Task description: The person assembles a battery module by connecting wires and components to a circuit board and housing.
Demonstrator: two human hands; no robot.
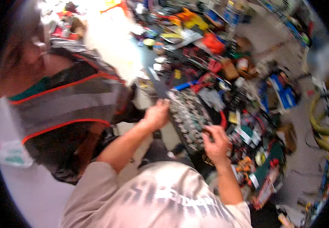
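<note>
The picture is blurred by motion. A black case (187, 114) holding several rows of small silver metal pieces lies tilted in the middle. My left hand (157, 113) grips its left edge, fingers curled over the rim. At the case's right near edge, my right hand (215, 141) has its fingers closed on the rim. Both my forearms reach up from my pale printed shirt (160, 197) at the bottom.
Another person in a dark garment with grey and red-orange stripes (69, 95) stands close on the left. A crowded spread of tools, boxes and coloured packages (244, 95) covers the surface beyond and right of the case. Yellow hose coils (320, 129) lie at the far right.
</note>
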